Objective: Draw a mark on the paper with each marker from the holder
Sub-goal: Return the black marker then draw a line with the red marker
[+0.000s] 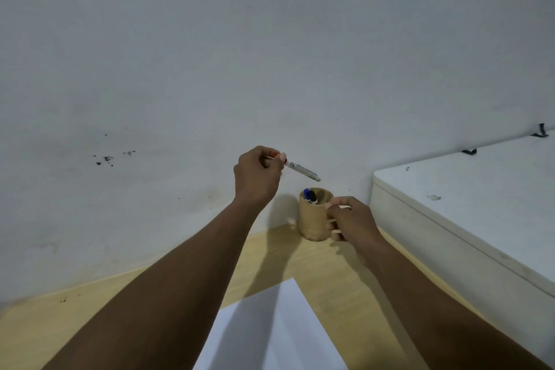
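A tan mug-shaped holder [312,219] stands on the wooden table by the wall. Two markers [310,196] with dark blue and black caps stick out of it. My right hand [350,219] grips the holder's handle on its right side. My left hand [258,176] is raised above and left of the holder, pinching one end of a white marker [301,170] that slants down to the right, clear of the rim. A white sheet of paper [270,330] lies on the table near me, partly under my left forearm.
The light wooden table [99,318] meets a white wall [270,54] just behind the holder. A white box-like cabinet [468,204] stands at the right, close to my right arm.
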The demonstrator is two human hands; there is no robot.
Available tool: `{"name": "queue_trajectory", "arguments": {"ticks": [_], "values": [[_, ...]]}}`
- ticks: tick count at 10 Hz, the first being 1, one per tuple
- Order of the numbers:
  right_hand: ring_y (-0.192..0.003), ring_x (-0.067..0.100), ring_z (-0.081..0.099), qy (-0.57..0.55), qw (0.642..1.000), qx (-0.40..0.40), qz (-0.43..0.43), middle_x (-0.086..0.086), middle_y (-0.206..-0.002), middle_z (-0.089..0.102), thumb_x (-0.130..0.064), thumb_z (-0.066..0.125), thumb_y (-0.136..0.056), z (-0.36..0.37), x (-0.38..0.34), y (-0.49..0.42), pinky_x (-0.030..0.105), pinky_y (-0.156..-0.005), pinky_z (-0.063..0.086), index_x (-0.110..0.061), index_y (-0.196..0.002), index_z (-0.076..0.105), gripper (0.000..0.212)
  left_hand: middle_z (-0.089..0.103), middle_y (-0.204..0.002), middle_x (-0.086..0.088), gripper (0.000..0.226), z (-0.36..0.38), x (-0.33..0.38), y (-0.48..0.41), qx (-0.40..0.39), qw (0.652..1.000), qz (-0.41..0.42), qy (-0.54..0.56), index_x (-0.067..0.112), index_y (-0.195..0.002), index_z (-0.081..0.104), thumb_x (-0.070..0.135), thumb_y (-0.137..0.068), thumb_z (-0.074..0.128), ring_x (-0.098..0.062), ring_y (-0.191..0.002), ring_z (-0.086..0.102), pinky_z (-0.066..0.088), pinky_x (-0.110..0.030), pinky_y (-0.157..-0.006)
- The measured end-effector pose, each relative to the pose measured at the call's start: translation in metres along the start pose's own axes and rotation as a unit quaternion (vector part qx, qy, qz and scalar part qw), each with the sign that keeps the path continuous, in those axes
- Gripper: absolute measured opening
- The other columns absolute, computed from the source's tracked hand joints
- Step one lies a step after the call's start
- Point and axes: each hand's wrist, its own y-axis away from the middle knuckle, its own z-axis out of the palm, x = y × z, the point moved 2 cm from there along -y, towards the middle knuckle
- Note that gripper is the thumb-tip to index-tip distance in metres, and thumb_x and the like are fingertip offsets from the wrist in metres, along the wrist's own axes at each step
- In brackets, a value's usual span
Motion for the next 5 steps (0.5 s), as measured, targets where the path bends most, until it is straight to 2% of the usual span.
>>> {"name": "queue_trajectory", "arguments": {"ticks": [1, 2, 3, 4, 5], "values": [[-0.068, 0.019, 0.064, 0.008, 1.0, -0.005, -0.005, 0.008, -0.087, 0.068, -0.018, 0.062, -0.092, 0.005, 0.007, -0.008, 0.034, -0.058, 0.051, -0.015, -0.107, 0.065, 0.016, 0.079, -0.079, -0.003, 0.012, 0.02, 0.0, -0.004, -0.046, 0.996, 0.037, -0.065, 0.016, -0.092, 0.077, 0.027, -0.091, 0.072, -0.02, -0.078, 0.075, 0.056, -0.029, -0.074], [-0.073, 0.021, 0.064, 0.01, 1.0, -0.009, -0.003, 0.008, -0.088, 0.067, -0.019, 0.062, -0.091, 0.007, 0.016, -0.014, 0.036, -0.062, 0.052, -0.018, -0.107, 0.064, 0.017, 0.078, -0.08, -0.001, 0.015, 0.038, -0.003, -0.006, -0.096, 0.987, 0.052, -0.119, 0.015, -0.096, 0.078, 0.028, -0.09, 0.074, -0.015, -0.077, 0.073, 0.051, -0.021, -0.068], [-0.073, 0.025, 0.062, 0.015, 1.0, -0.006, 0.006, 0.006, -0.087, 0.067, -0.023, 0.062, -0.088, 0.007, 0.021, -0.016, 0.04, -0.066, 0.051, -0.024, -0.103, 0.063, 0.015, 0.074, -0.079, 0.003, 0.019, 0.052, -0.006, -0.005, -0.149, 0.972, 0.053, -0.175, 0.015, -0.1, 0.079, 0.03, -0.089, 0.075, -0.011, -0.075, 0.069, 0.05, -0.022, -0.068], [-0.075, 0.027, 0.064, 0.012, 1.0, -0.009, 0.002, 0.008, -0.094, 0.067, -0.024, 0.062, -0.088, 0.005, 0.025, -0.017, 0.041, -0.066, 0.051, -0.026, -0.103, 0.062, 0.016, 0.079, -0.09, -0.002, 0.029, 0.061, -0.014, -0.002, -0.196, 0.961, 0.035, -0.193, 0.015, -0.109, 0.078, 0.035, -0.088, 0.075, -0.016, -0.089, 0.075, 0.059, -0.033, -0.083], [-0.079, 0.027, 0.066, 0.023, 1.0, -0.011, -0.005, 0.011, -0.104, 0.068, -0.026, 0.062, -0.086, 0.004, 0.021, -0.014, 0.041, -0.066, 0.053, -0.027, -0.105, 0.062, 0.019, 0.078, -0.099, -0.003, 0.039, 0.059, -0.013, 0.005, -0.199, 0.955, 0.027, -0.217, 0.016, -0.123, 0.073, 0.037, -0.09, 0.072, -0.019, -0.101, 0.071, 0.057, -0.039, -0.092]]}}
